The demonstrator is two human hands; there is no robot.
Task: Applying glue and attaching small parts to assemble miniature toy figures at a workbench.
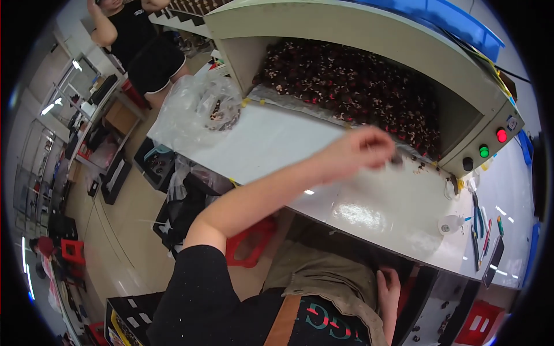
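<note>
My left hand (pixel 369 149) reaches across the white bench top (pixel 369 216) to the front of a beige box-shaped machine (pixel 352 32). Its fingers are curled and slightly blurred. A small dark blurred thing (pixel 396 160) shows at the fingertips; its kind cannot be made out. Behind the hand, inside the machine, lies a large heap of small dark parts (pixel 346 81) with red and pale bits. My right hand (pixel 390 284) is low beside my lap, close to the bench's front edge. Its fingers are partly hidden, and I cannot see anything in them.
A clear plastic bag (pixel 190 109) lies on the bench's left end. At right are a small white bottle (pixel 449 225), pliers (pixel 477 222) and a dark flat slab (pixel 494 262). A red stool (pixel 251 242) stands below. Another person (pixel 144 46) stands at the far left.
</note>
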